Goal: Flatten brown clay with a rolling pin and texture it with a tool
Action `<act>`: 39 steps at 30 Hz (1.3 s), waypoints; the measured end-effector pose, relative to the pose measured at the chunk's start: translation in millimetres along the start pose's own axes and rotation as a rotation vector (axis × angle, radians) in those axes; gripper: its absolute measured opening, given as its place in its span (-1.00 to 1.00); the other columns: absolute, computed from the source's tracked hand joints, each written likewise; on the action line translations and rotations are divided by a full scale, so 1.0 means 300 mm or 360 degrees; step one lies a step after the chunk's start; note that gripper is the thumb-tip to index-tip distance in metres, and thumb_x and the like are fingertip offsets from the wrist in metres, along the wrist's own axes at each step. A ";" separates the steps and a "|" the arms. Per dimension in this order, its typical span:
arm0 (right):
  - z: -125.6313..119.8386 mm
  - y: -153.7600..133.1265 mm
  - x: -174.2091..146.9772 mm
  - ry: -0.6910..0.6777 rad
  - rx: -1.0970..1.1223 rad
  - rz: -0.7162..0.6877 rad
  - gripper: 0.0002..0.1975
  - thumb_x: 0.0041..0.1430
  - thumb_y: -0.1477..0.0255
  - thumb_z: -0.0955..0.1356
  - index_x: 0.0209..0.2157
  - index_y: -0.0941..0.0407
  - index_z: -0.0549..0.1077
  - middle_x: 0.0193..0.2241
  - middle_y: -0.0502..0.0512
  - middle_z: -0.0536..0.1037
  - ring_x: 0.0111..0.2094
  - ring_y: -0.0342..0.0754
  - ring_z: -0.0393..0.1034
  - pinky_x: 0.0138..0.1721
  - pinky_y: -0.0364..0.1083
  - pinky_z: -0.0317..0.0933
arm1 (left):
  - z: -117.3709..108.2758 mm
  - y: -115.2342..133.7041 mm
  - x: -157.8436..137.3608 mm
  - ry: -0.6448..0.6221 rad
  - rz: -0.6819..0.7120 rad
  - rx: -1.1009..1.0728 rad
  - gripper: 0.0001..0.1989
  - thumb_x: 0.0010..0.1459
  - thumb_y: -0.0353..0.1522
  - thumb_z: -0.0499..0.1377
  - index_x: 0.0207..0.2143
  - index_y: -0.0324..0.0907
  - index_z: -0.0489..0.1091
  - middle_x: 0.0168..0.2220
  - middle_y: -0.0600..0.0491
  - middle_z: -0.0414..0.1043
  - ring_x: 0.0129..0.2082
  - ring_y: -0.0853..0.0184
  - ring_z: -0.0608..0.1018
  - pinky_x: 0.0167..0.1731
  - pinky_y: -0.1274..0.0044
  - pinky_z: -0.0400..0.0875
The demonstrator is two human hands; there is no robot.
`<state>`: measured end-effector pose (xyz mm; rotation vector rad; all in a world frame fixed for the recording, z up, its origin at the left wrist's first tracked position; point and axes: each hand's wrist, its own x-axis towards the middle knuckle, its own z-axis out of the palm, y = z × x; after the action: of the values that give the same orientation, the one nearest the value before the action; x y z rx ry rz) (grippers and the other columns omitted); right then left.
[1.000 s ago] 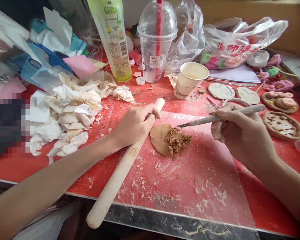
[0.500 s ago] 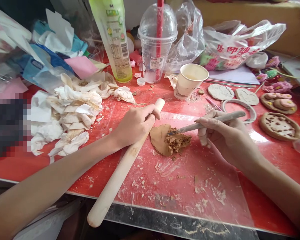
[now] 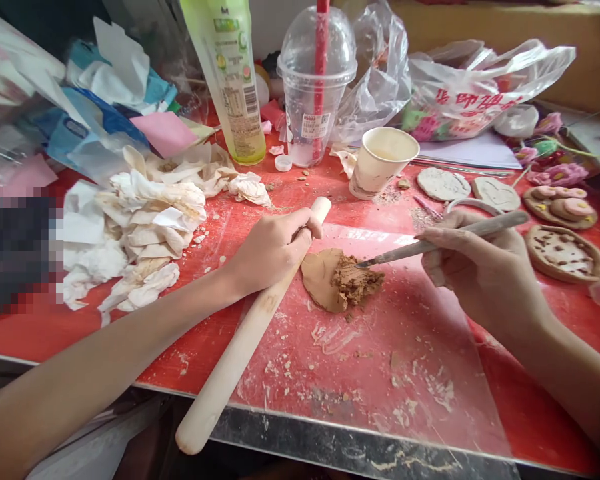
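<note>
My left hand is wrapped round the upper part of a wooden rolling pin, whose lower end juts past the table's front edge. In my right hand is a slim grey-handled tool, held like a pen. Its thin metal tip rests at the rough brown part of a piece of clay. The clay's left side is flat and smooth with a crack; its right side is crumbly. Under it lies a clear plastic sheet with dried smears and crumbs.
Crumpled tissues are heaped at left. Behind stand a green bottle, a plastic cup with a red straw and a paper cup. Clay discs, a ring and a decorated clay piece lie at right.
My right hand has moved right, drawing the tool's tip from the clay's middle toward its right side. My left hand and the rolling pin have stayed in place.
</note>
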<state>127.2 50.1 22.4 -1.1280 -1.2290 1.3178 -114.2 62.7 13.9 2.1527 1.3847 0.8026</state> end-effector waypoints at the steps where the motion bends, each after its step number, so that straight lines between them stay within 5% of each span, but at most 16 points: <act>1: -0.002 0.000 0.000 0.0003 0.0012 -0.0023 -0.81 0.06 0.46 0.40 -0.59 0.15 0.40 -0.74 -0.04 0.35 -0.76 -0.25 0.18 -0.77 -0.21 -0.02 | 0.001 -0.001 0.000 0.0001 0.0004 0.0006 -0.81 0.15 -0.47 -0.01 -0.37 -0.20 0.40 -0.50 0.16 0.38 -0.54 0.50 0.35 -0.48 0.60 0.17; 26: 0.013 0.009 -0.008 -0.0102 0.0022 0.0051 -0.83 0.02 0.44 0.42 -0.58 0.15 0.41 -0.70 -0.01 0.42 -0.73 -0.21 0.25 -0.74 -0.22 0.08 | -0.001 -0.005 0.000 0.0004 0.0005 -0.0014 -0.81 0.16 -0.47 -0.01 -0.37 -0.21 0.40 -0.51 0.16 0.37 -0.55 0.51 0.34 -0.49 0.60 0.16; 39: 0.007 0.007 -0.014 -0.0035 -0.0069 -0.0105 -0.83 0.06 0.48 0.39 -0.57 0.14 0.40 -0.74 -0.04 0.37 -0.73 -0.22 0.22 -0.74 -0.21 0.03 | 0.000 0.000 0.001 0.0001 0.0006 -0.0026 -0.82 0.15 -0.49 -0.01 -0.38 -0.21 0.39 -0.53 0.18 0.33 -0.59 0.53 0.28 -0.52 0.60 0.12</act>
<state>125.5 45.7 20.5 -1.0970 -1.3058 1.2620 -114.2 62.8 14.0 2.1433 1.3703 0.8137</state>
